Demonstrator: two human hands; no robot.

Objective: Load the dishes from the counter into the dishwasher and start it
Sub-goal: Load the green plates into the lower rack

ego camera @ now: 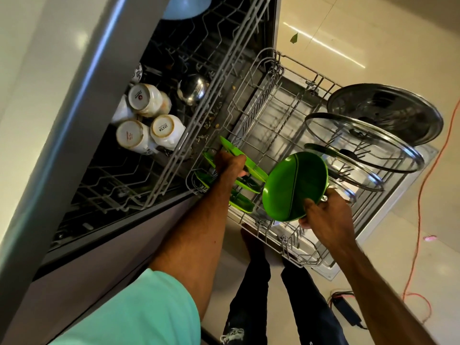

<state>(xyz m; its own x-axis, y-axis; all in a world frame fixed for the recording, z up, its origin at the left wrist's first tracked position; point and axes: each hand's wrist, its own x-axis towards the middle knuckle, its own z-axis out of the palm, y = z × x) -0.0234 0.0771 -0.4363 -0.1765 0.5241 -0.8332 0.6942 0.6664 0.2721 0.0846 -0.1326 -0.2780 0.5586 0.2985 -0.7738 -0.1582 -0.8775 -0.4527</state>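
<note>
The dishwasher stands open with both racks pulled out. My left hand (230, 164) grips the edge of a green plate (254, 168) that stands in the lower rack (293, 260), among other green plates (242, 202) slotted beside it. My right hand (326, 215) holds a stack of two green plates (295, 185) by the near edge, tilted above the lower rack. Two glass lids (361, 150) and a steel lid (388, 113) stand at the rack's far end. The upper rack (174, 170) carries several upturned white mugs (146, 115) and a steel bowl (194, 89).
A blue bowl (185, 7) sits at the far end of the upper rack. An orange cable (420, 195) runs across the pale tiled floor at the right, with a black box and wires (346, 310) near my feet. My legs stand close to the lower rack's near corner.
</note>
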